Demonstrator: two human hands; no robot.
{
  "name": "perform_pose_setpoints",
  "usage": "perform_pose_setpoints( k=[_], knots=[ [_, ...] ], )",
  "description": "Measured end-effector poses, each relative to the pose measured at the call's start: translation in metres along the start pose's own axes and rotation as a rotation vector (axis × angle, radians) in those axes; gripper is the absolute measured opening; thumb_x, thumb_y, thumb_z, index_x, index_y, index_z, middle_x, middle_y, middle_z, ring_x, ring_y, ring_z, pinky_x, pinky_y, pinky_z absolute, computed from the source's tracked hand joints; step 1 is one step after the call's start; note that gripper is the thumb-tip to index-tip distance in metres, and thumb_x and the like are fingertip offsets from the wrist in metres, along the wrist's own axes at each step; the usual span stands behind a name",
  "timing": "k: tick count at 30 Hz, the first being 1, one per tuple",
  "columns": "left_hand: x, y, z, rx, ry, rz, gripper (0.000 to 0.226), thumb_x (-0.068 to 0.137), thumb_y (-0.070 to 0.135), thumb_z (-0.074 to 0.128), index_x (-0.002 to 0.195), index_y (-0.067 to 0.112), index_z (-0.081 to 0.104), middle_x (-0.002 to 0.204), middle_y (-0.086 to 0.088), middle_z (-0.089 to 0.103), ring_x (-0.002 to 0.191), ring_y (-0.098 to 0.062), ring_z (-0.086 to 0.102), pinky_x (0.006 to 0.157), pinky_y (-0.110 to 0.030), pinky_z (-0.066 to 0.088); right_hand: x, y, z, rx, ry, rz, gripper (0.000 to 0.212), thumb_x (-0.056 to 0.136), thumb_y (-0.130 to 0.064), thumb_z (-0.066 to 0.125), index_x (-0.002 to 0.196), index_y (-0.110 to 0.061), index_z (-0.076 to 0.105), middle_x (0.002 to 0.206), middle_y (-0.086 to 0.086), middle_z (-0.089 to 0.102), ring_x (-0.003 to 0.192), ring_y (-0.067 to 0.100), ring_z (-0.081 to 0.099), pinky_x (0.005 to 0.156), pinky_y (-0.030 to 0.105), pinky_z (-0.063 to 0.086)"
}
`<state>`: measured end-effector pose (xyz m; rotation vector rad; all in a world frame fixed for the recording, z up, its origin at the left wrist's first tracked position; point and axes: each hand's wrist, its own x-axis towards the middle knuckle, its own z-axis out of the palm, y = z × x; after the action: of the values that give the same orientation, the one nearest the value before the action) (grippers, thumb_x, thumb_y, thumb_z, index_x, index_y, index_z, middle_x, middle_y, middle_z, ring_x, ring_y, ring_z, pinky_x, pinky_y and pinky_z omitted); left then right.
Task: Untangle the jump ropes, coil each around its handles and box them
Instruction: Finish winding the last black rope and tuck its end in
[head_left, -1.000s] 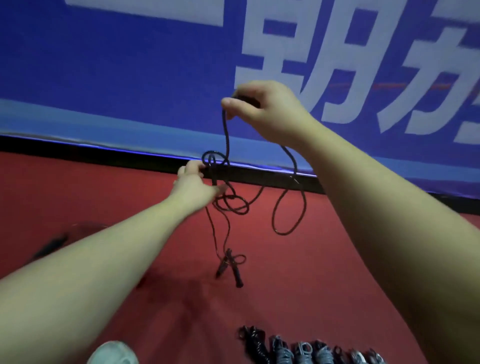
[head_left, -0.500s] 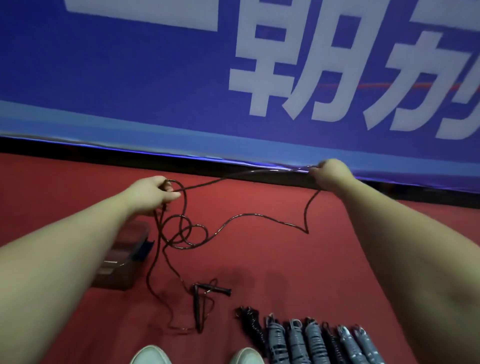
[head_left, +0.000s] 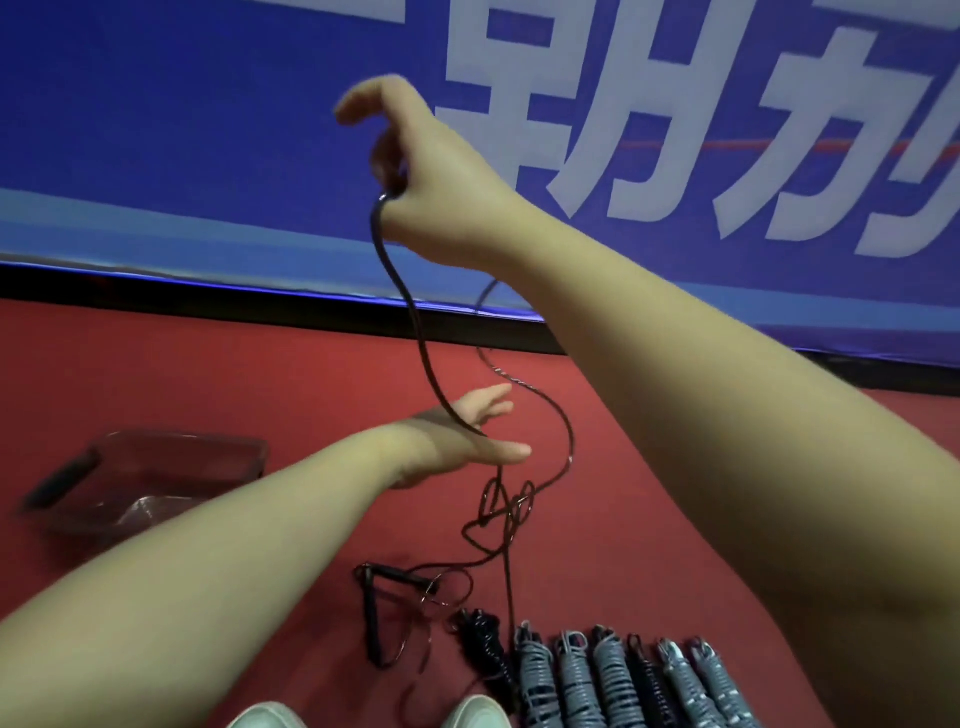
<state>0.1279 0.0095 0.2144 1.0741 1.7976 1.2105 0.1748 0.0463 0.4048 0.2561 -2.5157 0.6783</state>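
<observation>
Right hand (head_left: 415, 171), raised, pinching black jump rope (head_left: 415, 322); left hand (head_left: 467, 441), fingers spread, rope draped across it; knot (head_left: 506, 512) hanging below; handles (head_left: 387, 597) on red floor (head_left: 260, 374); coiled ropes (head_left: 613, 680) alongside; clear box (head_left: 150, 483) left.

Knotted black jump rope (head_left: 519, 512), dangling floorward

Red floor (head_left: 182, 364) extending beneath and around both hands. Blue banner (head_left: 156, 130) with large white characters (head_left: 597, 130), upright behind the raised hand; a paler blue band runs along its lower edge. Black baseboard (head_left: 208, 291) between banner and floor, level with the gap between the two hands. Two white shoe tips (head_left: 475, 712), at the bottom edge, below the lower hand.
</observation>
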Motion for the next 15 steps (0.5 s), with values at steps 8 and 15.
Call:
perform_pose_setpoints(
  k=[8, 15],
  knots=[
    [0.016, 0.002, 0.0, 0.358, 0.676, -0.024, 0.029, 0.083, 0.038, 0.067, 0.105, 0.025, 0.054, 0.116, -0.01, 0.059, 0.091, -0.021, 0.055, 0.08, -0.023, 0.041, 0.007, -0.002, -0.003, -0.026, -0.014, 0.039, 0.048, 0.08, 0.005, 0.046, 0.123, -0.017, 0.05, 0.072, -0.01, 0.041, 0.057, 0.002, 0.041, 0.051, 0.018, 0.034],
    [-0.037, -0.032, -0.017, 0.537, 0.353, -0.298, 0.031, 0.087, 0.048, 0.059, 0.07, 0.022, 0.061, 0.072, 0.001, 0.059, 0.076, -0.019, 0.056, 0.068, -0.026, 0.04, 0.008, 0.013, 0.003, -0.783, -0.075, -0.128, 0.042, 0.084, -0.005, 0.043, 0.116, -0.027, 0.057, 0.117, -0.001, 0.055, 0.106, 0.024, 0.054, 0.067, 0.028, 0.031]
  ],
)
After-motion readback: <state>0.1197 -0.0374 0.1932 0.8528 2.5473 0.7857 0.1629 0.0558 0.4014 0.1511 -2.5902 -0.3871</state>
